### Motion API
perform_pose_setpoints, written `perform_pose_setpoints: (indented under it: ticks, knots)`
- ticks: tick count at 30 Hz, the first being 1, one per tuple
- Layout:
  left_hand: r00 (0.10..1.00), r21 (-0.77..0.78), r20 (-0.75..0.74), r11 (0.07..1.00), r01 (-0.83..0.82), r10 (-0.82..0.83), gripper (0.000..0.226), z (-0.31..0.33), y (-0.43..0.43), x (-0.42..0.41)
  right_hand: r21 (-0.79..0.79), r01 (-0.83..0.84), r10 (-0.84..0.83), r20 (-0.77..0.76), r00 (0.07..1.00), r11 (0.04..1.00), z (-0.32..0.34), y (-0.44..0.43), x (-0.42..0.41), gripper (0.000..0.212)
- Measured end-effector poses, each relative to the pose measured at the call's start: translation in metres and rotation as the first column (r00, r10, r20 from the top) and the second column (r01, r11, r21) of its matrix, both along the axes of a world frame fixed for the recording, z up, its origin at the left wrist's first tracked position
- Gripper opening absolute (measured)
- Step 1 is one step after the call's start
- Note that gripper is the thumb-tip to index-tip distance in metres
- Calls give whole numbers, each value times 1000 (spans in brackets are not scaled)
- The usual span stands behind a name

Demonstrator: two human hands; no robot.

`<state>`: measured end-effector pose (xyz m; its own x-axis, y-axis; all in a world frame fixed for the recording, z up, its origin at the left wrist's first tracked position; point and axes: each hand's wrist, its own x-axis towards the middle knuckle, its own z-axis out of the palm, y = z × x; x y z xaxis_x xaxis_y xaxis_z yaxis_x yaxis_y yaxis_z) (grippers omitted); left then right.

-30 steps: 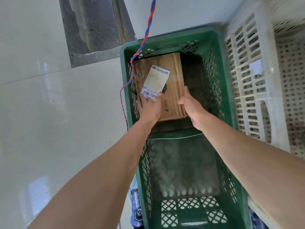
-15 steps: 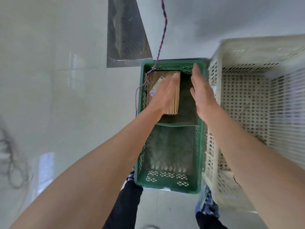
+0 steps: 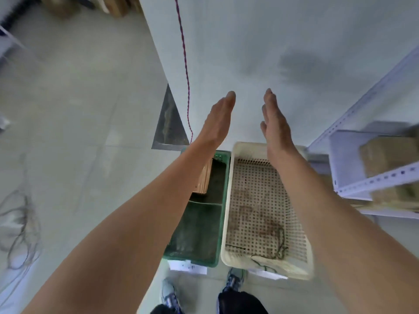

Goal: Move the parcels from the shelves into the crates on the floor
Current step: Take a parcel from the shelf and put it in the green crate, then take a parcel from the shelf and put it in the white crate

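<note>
The left grip (image 3: pixel 217 123) and right grip (image 3: pixel 275 128) hang flat-fingered and empty above the crates. A cardboard parcel (image 3: pixel 202 181) lies at the far end of the green crate (image 3: pixel 195 260), beside the cream crate (image 3: pixel 267 269).

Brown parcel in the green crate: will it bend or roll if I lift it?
Probably stiff: the brown parcel looks like cardboard with straight edges. Boxy and lying flat in the green crate, it shouldn't roll.

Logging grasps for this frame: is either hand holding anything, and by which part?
Nothing is held: left hand and right hand are empty, fingers straight.
</note>
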<state>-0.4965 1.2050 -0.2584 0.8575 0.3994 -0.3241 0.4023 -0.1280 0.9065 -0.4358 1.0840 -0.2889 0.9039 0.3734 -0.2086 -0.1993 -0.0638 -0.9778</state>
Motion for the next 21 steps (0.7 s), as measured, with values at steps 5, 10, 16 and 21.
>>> perform_pose_setpoints:
  ticks: [5, 10, 16, 21]
  knots:
    - [993, 0, 98, 998, 70, -69, 75, 88, -47, -20, 40, 59, -62, 74, 995, 997, 93, -54, -34, 61]
    - [980, -14, 155, 991, 131, -127, 100, 148, -95, -51, 47, 142, -148, 168, 975, 989, 160, -105, -83, 63]
    - [911, -56, 295, 946, 319, -290, 94, 182, -166, -100, 95, 251, -267, 240, 933, 963, 214, -173, -150, 61]
    - [866, -123, 331, 893, 434, -375, 80, 197, -234, -127, 114, 348, -366, 277, 888, 931, 244, -244, -183, 58]
